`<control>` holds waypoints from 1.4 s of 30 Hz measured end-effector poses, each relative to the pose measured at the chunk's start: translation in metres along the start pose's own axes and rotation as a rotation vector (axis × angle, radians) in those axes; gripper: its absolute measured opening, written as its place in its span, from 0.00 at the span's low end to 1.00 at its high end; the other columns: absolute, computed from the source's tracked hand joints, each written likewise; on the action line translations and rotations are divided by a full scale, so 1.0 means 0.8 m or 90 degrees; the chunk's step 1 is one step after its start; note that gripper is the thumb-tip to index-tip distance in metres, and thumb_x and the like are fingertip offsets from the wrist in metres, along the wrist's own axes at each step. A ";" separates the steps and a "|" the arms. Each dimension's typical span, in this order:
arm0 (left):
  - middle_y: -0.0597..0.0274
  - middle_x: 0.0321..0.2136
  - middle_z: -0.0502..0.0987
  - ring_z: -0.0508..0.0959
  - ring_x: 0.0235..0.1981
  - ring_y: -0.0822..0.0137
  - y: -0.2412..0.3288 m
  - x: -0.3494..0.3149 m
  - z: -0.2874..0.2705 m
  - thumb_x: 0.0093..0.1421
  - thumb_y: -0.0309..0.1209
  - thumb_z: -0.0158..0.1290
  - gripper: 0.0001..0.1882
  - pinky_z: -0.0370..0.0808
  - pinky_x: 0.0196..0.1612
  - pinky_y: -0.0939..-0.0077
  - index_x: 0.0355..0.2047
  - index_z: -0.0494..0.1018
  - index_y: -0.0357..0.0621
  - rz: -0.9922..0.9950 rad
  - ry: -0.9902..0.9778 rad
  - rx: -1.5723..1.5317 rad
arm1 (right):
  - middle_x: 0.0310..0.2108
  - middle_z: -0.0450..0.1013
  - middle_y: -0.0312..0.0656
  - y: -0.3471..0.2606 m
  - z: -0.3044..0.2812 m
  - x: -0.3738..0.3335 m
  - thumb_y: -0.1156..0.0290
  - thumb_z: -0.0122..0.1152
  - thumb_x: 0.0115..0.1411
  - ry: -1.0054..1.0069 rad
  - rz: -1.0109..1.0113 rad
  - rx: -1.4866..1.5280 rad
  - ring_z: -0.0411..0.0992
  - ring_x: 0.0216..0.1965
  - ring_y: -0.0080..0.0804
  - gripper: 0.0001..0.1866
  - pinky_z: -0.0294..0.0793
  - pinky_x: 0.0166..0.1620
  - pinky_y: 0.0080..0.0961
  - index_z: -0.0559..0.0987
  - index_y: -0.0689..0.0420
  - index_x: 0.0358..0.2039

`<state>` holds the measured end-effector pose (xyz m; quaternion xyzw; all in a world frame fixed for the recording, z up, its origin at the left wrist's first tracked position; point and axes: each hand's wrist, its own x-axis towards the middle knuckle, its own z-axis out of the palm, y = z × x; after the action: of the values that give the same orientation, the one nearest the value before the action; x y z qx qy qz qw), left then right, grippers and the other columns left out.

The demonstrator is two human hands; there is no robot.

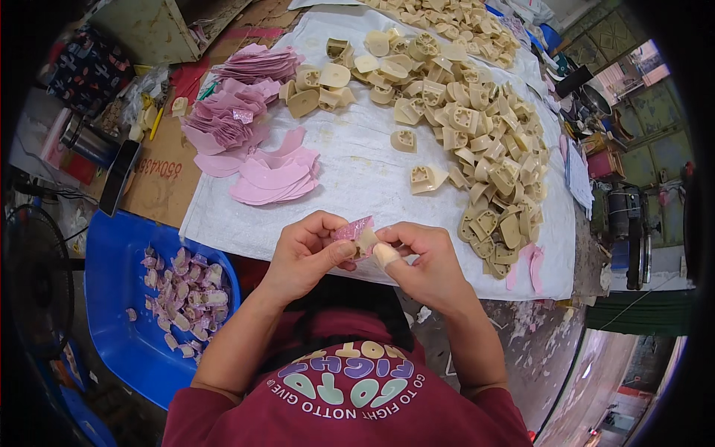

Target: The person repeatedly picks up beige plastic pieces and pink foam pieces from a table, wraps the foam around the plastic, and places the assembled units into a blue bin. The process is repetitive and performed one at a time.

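Over the table's near edge, both hands meet around a small beige plastic shoe heel (366, 241) partly wrapped in glittery pink covering (353, 228). My left hand (309, 244) pinches the covered side between thumb and fingers. My right hand (424, 257) grips the bare edge, its thumb wearing a pale finger cover (386, 255). Fingers hide part of the heel. Beyond my left hand lies a fanned stack of pale pink cut pieces (275, 179). Two loose beige heels, a nearer one (426, 179) and a farther one (404, 141), lie ahead of my right hand.
A large heap of beige heels (495, 134) runs down the table's right side. More pink pieces (223, 119) are stacked at left beside a smaller heel group (320, 86). Below left stands a blue tub (112, 313) holding glittery covered heels (186, 298). A fan (33, 276) is at far left.
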<state>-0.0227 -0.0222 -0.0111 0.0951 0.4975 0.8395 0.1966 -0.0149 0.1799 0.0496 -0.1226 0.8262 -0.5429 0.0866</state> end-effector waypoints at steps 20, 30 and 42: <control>0.62 0.33 0.79 0.78 0.32 0.76 0.011 -0.026 -0.011 0.62 0.27 0.55 0.10 0.77 0.35 0.80 0.42 0.72 0.37 -0.082 0.077 0.066 | 0.33 0.76 0.37 0.047 0.045 0.014 0.76 0.55 0.62 0.052 0.048 0.253 0.73 0.34 0.20 0.05 0.73 0.41 0.20 0.77 0.63 0.37; 0.57 0.34 0.81 0.81 0.37 0.69 0.068 -0.149 -0.112 0.60 0.31 0.57 0.13 0.76 0.40 0.75 0.42 0.77 0.35 -0.129 0.348 0.587 | 0.41 0.76 0.45 -0.002 0.076 0.044 0.80 0.58 0.57 -0.064 -0.071 0.002 0.74 0.41 0.31 0.12 0.71 0.48 0.25 0.76 0.63 0.42; 0.44 0.48 0.71 0.71 0.49 0.46 0.067 -0.042 -0.106 0.49 0.33 0.64 0.27 0.68 0.52 0.58 0.49 0.72 0.38 0.216 0.315 0.974 | 0.36 0.78 0.44 -0.216 0.064 0.034 0.72 0.63 0.51 -0.163 -0.552 -0.568 0.76 0.37 0.45 0.12 0.73 0.44 0.35 0.80 0.59 0.37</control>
<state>-0.0350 -0.1269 -0.0046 0.0893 0.9401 0.2830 -0.1676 -0.0082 0.0615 0.1879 -0.5346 0.8312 -0.1133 -0.1023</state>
